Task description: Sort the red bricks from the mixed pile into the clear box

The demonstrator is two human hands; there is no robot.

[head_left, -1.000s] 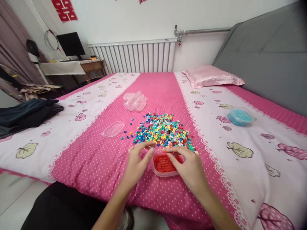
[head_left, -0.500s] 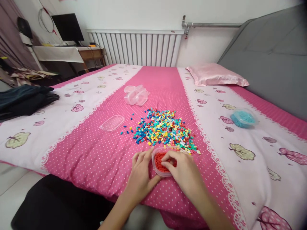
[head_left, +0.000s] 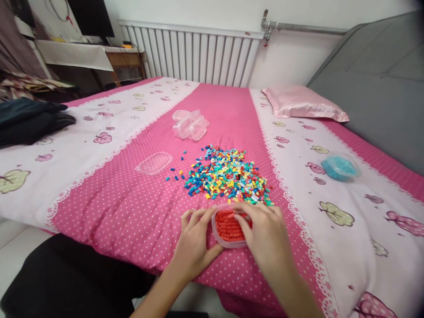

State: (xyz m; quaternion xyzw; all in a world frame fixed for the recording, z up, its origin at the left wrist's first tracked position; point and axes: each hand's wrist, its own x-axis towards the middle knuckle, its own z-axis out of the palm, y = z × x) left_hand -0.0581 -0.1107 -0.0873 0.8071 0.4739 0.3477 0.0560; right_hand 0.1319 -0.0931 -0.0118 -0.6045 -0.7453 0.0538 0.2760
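A clear plastic container (head_left: 228, 244) sits near the bed's front edge, with small red building bricks (head_left: 231, 229) packed in rows inside. My left hand (head_left: 195, 236) grips its left side, fingers at the far rim and thumb at the near corner. Over the container's right part is my right hand (head_left: 265, 232), thumb and forefinger bent together down to the red bricks. Whatever sits between those fingertips is too small to make out, and this hand hides the container's right end. Just beyond spreads a loose pile of multicoloured building bricks (head_left: 228, 174).
On the pink bedspread (head_left: 132, 207) lie a clear oval lid (head_left: 154, 163) and a clear compartment tray (head_left: 190, 126). A tub of light blue bricks (head_left: 341, 167) stands at the right. Further off are a pink pillow (head_left: 304, 104) and dark clothes (head_left: 31, 121).
My right hand has shifted slightly right over the container, uncovering more of the red bricks. My left hand keeps its grip. The view has tilted down a little.
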